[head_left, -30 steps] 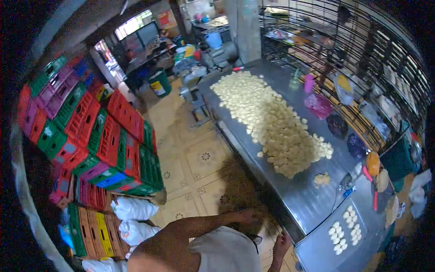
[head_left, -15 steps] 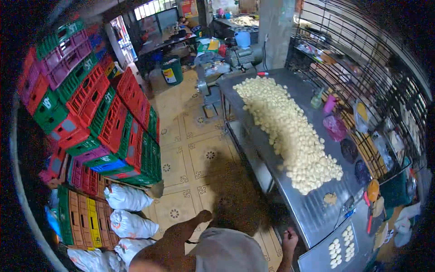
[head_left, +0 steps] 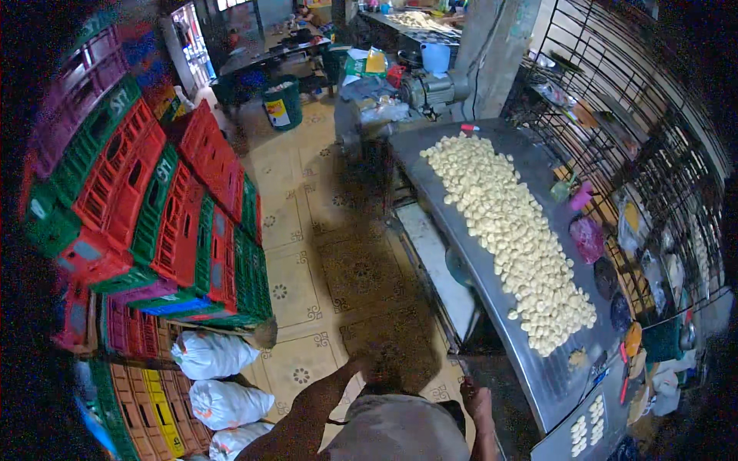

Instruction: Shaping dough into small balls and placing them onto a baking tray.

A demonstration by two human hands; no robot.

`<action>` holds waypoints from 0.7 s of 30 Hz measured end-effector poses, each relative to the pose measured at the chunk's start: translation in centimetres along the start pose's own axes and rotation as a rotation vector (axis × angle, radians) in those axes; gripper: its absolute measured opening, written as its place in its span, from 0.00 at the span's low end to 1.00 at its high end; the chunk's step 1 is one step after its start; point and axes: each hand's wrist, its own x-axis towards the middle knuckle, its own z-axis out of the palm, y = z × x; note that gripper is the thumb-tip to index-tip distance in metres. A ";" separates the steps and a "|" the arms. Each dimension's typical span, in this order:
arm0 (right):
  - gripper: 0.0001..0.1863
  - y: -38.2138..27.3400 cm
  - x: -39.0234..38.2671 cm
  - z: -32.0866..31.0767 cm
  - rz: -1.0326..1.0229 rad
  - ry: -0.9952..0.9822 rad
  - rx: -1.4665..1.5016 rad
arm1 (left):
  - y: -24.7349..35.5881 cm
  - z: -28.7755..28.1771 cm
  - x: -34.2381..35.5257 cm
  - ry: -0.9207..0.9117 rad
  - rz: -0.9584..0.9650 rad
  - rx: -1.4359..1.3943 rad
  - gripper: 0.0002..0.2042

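My left hand (head_left: 357,364) is in front of my body over the tiled floor, dark in shadow, and its fingers cannot be made out. Beside the metal table (head_left: 530,384), my right hand (head_left: 478,401) hangs low with its fingers curled; what they hold, if anything, is too small to name. A long heap of small pale dough pieces (head_left: 515,238) covers much of the tabletop. At the table's near end a flat tray (head_left: 565,442) carries short rows of similar pieces. Neither hand touches the dough.
Stacked red and green plastic crates (head_left: 181,230) line the left side, with white sacks (head_left: 215,355) in front. An electric motor (head_left: 434,91) stands beyond the table, near a concrete pillar (head_left: 500,54). A dark green bucket (head_left: 282,104) is farther back. Metal bars (head_left: 615,100) run along the right.
My view has shifted forward along the aisle, and the table and crates sit differently in it. My right hand has moved slightly left in the picture, still curled. The dough heap looks unchanged.
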 end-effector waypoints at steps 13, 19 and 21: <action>0.15 -0.7 4.7 2.7 -0.078 -0.018 0.122 | -3.5 -4.3 -1.7 -0.162 0.107 0.204 0.22; 0.18 5.5 -0.6 4.2 -0.047 0.037 0.301 | -2.2 -4.0 -1.3 -0.202 0.090 0.330 0.23; 0.18 10.5 -3.7 3.9 -0.048 0.043 0.225 | 0.2 -2.3 1.4 -0.213 0.106 0.355 0.23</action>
